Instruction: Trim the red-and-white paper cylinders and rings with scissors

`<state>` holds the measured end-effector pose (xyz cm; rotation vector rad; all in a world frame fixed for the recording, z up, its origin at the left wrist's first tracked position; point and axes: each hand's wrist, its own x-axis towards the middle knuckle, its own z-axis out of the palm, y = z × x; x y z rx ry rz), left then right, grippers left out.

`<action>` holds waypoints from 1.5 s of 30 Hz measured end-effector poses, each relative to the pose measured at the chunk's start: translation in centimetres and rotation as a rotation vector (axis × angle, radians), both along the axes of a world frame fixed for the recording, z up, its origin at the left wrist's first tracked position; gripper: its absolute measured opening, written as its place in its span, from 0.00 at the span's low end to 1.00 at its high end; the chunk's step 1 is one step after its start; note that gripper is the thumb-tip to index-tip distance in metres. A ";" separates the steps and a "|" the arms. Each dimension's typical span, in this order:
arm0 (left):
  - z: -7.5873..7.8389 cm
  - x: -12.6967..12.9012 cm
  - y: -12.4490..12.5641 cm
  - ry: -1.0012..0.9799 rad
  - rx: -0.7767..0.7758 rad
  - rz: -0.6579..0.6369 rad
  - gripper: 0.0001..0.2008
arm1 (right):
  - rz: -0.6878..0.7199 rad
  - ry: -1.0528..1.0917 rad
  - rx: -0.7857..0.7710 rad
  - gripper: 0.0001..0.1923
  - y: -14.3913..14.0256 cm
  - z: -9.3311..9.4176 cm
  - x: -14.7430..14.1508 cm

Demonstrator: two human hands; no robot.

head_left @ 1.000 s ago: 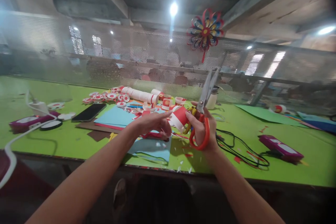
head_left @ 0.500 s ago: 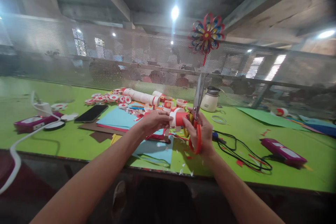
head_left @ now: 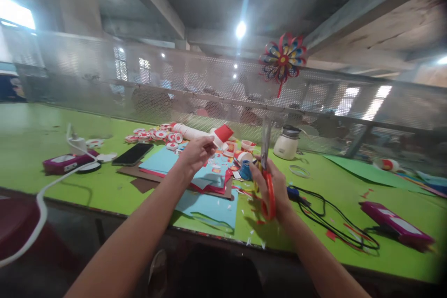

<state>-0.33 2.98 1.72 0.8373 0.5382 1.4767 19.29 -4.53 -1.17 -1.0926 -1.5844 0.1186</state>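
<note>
My left hand [head_left: 198, 156] pinches a red-and-white paper cup [head_left: 222, 135] by its white end, the red part tilted up and right. My right hand [head_left: 274, 184] is closed round the scissors [head_left: 268, 191] with orange handles, their blades pointing upward. Just left of the right fingers is a small blue object [head_left: 246, 170] whose kind I cannot make out. Beneath the left hand lies a stack of blue paper [head_left: 160, 163] with red and brown sheets under it. Small paper scraps are scattered over it.
Behind the hands lie a white tube of stacked cups [head_left: 190, 131] and several red-and-white discs [head_left: 143, 136]. A black phone [head_left: 132, 154] is on the left, a cream jug [head_left: 286, 144] at the back. Black cable [head_left: 331, 214] and a purple box [head_left: 396, 224] lie right.
My left hand has drawn the paper cup up and left, away from the right hand and scissors. The blue object beside the right fingers now shows. The camera view has shifted slightly.
</note>
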 end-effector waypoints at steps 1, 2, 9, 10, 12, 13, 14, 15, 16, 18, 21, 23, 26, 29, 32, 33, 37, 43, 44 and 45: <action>0.2 -0.5 0.2 -0.059 -0.010 0.026 0.06 | 0.027 -0.081 -0.046 0.20 0.0 0.0 0.1; 0.4 -0.9 0.4 -0.105 -0.010 0.039 0.06 | 0.047 -0.157 -0.091 0.20 0.0 -0.1 0.1; 0.2 -1.6 0.7 -0.105 0.049 0.085 0.05 | 0.187 -0.382 -0.260 0.21 -0.3 -0.2 0.0; 0.1 -1.4 0.6 -0.081 0.048 0.077 0.05 | 0.192 -0.388 -0.267 0.20 -0.4 -0.2 0.0; 0.0 -1.0 0.2 -0.028 0.043 0.057 0.06 | 0.197 -0.398 -0.266 0.19 -0.4 -0.2 0.0; -0.1 -0.7 0.0 -0.003 0.040 0.047 0.06 | 0.200 -0.403 -0.262 0.18 -0.4 -0.2 0.0; -0.1 -0.5 -0.1 0.021 0.039 0.039 0.07 | 0.201 -0.405 -0.259 0.17 -0.5 -0.2 0.0; -0.2 -0.3 -0.2 0.040 0.040 0.033 0.07 | 0.201 -0.408 -0.258 0.17 -0.5 -0.2 0.0; -0.3 -0.1 -0.2 0.055 0.045 0.030 0.07 | 0.196 -0.410 -0.258 0.17 -0.6 -0.2 -0.1; -0.4 0.1 -0.2 0.072 0.061 0.028 0.08 | 0.185 -0.413 -0.250 0.18 -0.7 -0.1 -0.1; -0.7 0.4 -0.1 0.084 0.091 0.040 0.08 | 0.193 -0.397 -0.230 0.18 -0.8 -0.1 -0.2; -0.8 0.5 -0.1 0.098 0.104 0.051 0.09 | 0.214 -0.372 -0.237 0.17 -0.8 -0.1 -0.2; -0.9 0.7 -0.3 0.108 0.106 0.054 0.08 | 0.233 -0.340 -0.256 0.18 -0.6 -0.2 -0.2; -0.9 0.7 -0.4 0.102 0.104 0.047 0.08 | 0.218 -0.323 -0.258 0.20 -0.4 -0.4 -0.1; -0.9 0.8 -0.4 0.100 0.099 0.055 0.08 | 0.195 -0.294 -0.270 0.23 -0.3 -0.7 -0.2; -0.9 0.8 -0.4 0.100 0.097 0.059 0.08 | 0.190 -0.280 -0.275 0.24 -0.2 -0.8 -0.3; -0.9 0.9 -0.4 0.101 0.094 0.064 0.08 | 0.182 -0.243 -0.267 0.26 0.0 -1.2 -0.4; -0.7 1.0 -0.7 0.092 0.093 0.073 0.07 | 0.196 -0.211 -0.241 0.25 0.0 -1.3 -0.6; -0.7 1.0 -0.7 0.089 0.094 0.071 0.07 | 0.196 -0.203 -0.246 0.25 0.0 -1.3 -0.6; -0.7 1.0 -0.8 0.087 0.093 0.069 0.07 | 0.197 -0.196 -0.254 0.26 -0.1 -1.3 -0.6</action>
